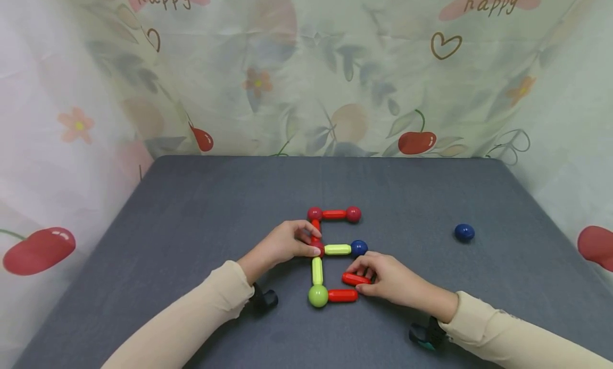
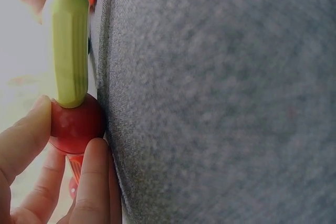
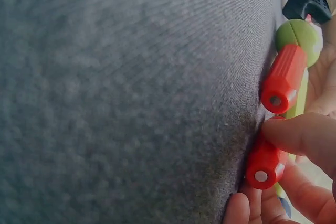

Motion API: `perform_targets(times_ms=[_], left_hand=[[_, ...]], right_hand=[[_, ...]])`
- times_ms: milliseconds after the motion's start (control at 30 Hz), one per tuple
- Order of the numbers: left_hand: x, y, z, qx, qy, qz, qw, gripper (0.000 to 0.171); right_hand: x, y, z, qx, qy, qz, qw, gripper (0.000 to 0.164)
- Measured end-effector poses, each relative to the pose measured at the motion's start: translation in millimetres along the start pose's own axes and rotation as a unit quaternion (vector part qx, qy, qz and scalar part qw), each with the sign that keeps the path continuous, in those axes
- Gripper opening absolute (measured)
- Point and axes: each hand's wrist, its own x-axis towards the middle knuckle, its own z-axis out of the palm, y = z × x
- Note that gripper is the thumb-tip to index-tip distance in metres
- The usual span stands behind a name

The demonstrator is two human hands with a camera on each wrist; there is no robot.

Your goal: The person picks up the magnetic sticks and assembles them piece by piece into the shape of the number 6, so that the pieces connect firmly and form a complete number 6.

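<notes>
Magnetic balls and rods lie joined on the table in an E-like shape. My left hand (image 1: 287, 242) pinches the middle red ball (image 2: 79, 124) between thumb and fingers. From that ball a yellow-green rod (image 1: 337, 249) runs right to a blue ball (image 1: 359, 248), and another yellow-green rod (image 2: 70, 51) leads to the green ball (image 1: 318, 296). A red rod (image 1: 342, 295) sticks out rightward from the green ball, its outer end bare. Just above it, my right hand (image 1: 388, 276) holds a loose red rod (image 3: 265, 163) between thumb and fingers, apart from the shape in the head view.
At the top of the shape, a red rod (image 1: 334, 214) links two red balls, one being the right-hand red ball (image 1: 353, 214). A separate blue ball (image 1: 464, 232) sits on the grey table (image 1: 230, 188) at the right. Patterned cloth (image 1: 306, 92) hangs behind and beside it.
</notes>
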Motion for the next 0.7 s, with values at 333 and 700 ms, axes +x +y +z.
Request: perform_targets(times_ms=[333, 700], left_hand=[[1.0, 2.0, 0.6, 0.000, -0.002, -0.009, 1.0000, 0.028], [1.4, -0.1, -0.8, -0.005, -0.003, -0.009, 0.9999, 0.027]], right_hand=[[-5.2, -7.1, -19.1, 0.091, 0.011, 0.067, 0.993, 0.024], [-6.4, -1.0, -24.5, 0.285, -0.027, 0.166, 0.944, 0.033]])
